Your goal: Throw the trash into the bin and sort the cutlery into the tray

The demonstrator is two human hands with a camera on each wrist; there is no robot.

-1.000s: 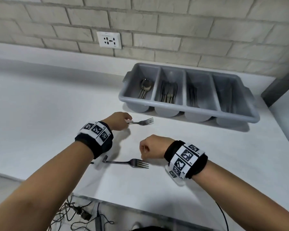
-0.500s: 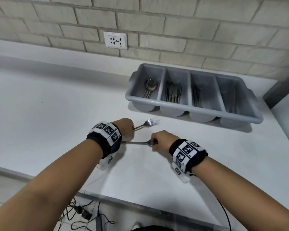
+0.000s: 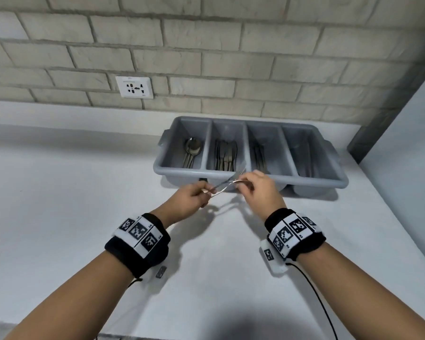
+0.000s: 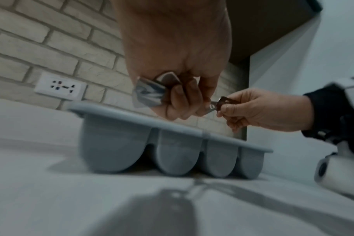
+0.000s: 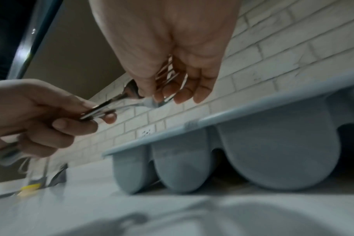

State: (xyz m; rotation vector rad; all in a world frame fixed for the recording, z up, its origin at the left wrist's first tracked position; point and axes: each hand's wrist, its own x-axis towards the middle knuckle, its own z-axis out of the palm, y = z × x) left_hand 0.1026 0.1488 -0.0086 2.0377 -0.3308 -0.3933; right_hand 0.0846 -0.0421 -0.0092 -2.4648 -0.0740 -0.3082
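Two metal forks (image 3: 227,184) cross in the air just in front of the grey four-compartment cutlery tray (image 3: 317,184). My left hand (image 3: 194,196) pinches their handles (image 5: 97,111). My right hand (image 3: 257,187) grips the head end of one fork, with tines (image 5: 166,75) showing between its fingers. The other fork's tines (image 3: 241,168) stick up over the tray's front rim. Spoons (image 3: 193,149) lie in the tray's leftmost compartment, and more cutlery (image 3: 226,153) lies in the second. Both wrist views show the tray (image 4: 115,143) (image 5: 273,151) from below, resting on the white counter.
A brick wall with a white socket (image 3: 134,87) runs behind the white counter (image 3: 71,192). A dark pillar (image 3: 390,106) and a white surface close off the right side. The counter's front edge lies near my forearms. No bin is in view.
My right hand picked the second fork off the counter. Both hands rose and moved forward to the tray, and the two forks now meet and cross there.
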